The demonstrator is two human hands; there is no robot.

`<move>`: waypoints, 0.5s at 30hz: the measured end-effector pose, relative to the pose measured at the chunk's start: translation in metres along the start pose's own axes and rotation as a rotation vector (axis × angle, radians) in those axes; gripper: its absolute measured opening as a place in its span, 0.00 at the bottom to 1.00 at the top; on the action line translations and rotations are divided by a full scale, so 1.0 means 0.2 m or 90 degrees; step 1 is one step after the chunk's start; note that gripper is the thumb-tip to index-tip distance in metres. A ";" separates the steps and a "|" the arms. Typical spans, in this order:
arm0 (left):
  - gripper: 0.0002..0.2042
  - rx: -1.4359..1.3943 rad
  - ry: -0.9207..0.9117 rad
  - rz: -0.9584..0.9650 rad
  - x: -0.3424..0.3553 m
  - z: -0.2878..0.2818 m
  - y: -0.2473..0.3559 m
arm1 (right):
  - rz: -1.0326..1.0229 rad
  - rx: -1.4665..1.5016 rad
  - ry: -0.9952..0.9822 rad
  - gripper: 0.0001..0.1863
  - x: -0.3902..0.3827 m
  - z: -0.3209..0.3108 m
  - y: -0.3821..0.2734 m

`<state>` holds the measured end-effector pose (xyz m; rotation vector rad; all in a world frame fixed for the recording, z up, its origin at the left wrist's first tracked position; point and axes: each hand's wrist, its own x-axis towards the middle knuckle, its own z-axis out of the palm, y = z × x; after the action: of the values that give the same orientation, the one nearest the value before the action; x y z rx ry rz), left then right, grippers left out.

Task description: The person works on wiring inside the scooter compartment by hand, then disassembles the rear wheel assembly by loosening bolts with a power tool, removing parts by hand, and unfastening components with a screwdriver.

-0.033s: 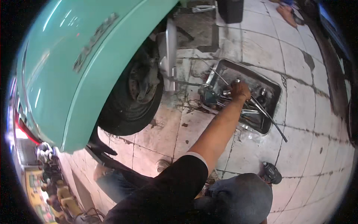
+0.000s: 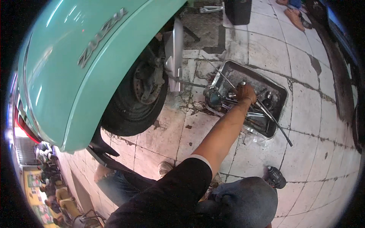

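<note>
My left hand [image 2: 246, 93] reaches into a metal tray [image 2: 262, 71] of tools on the tiled floor. Its fingers are curled down among the tools, and what they grip is hidden. A shiny socket [image 2: 243, 83] shows right at the fingertips. One thin rod [image 2: 220, 71] slants over the tray's far left rim toward the hand. From beside the wrist, a long bar [image 2: 270, 116] runs out over the near right rim. Several spanners [image 2: 255, 114] lie under the forearm, and more sockets [image 2: 268, 95] sit on the right. My right hand is not in view.
On the left stands a green scooter [image 2: 57, 87] with its wheel [image 2: 127, 117]. A cordless power tool [image 2: 275, 177] lies beside my right knee. Farther off are a black bin [image 2: 237, 11] and another person's feet [image 2: 294, 19]. Several people [image 2: 62, 193] show at the lower left.
</note>
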<state>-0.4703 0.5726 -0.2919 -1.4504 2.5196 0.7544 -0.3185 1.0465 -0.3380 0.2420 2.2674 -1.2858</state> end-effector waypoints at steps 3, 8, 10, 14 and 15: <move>0.16 -0.063 0.116 0.158 -0.09 -0.08 -0.11 | 0.163 0.024 -0.121 0.18 -0.24 0.12 0.01; 0.20 -0.389 0.311 0.331 -0.39 -0.26 -0.35 | 0.309 0.069 -0.174 0.18 -0.27 0.12 0.02; 0.22 -0.556 0.258 0.372 -0.56 -0.47 -0.47 | 0.337 0.092 -0.186 0.18 -0.25 0.12 0.00; 0.23 -0.658 0.208 0.276 -0.75 -0.63 -0.75 | 0.396 0.167 -0.193 0.18 -0.23 0.16 -0.03; 0.21 -0.814 0.142 0.263 -0.76 -0.61 -0.82 | 0.399 0.193 -0.194 0.18 -0.21 0.19 -0.07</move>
<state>-0.2381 0.5639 -0.1902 -1.1744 2.5116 2.7278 -0.2758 1.0115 -0.3220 0.7433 1.5521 -1.2068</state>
